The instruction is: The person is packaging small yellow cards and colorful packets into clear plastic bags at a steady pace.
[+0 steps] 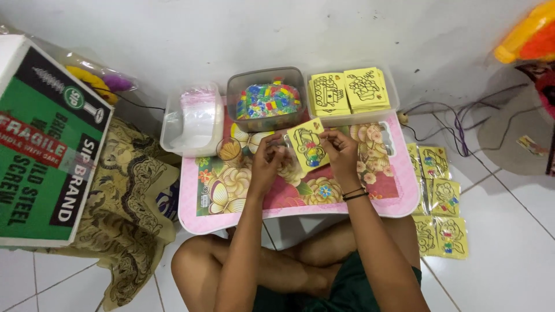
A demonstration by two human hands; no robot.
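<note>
Green cardboard box [40,144], batik cloth [130,214], tangled cables [457,118]

Counts, head view. Low pink table [231,222]: one. Along its far edge, three plastic tubs: one with clear bags [192,118] at the far left corner, one with coloured pieces [266,99] mid-edge, one with two stacks of yellow cards [350,91] at the far right corner. One yellow card [308,145] held over the table centre. Two hands. Floor by the right edge: six bagged yellow cards [437,199], in two columns. One cardboard box [43,144] on the left.
</note>
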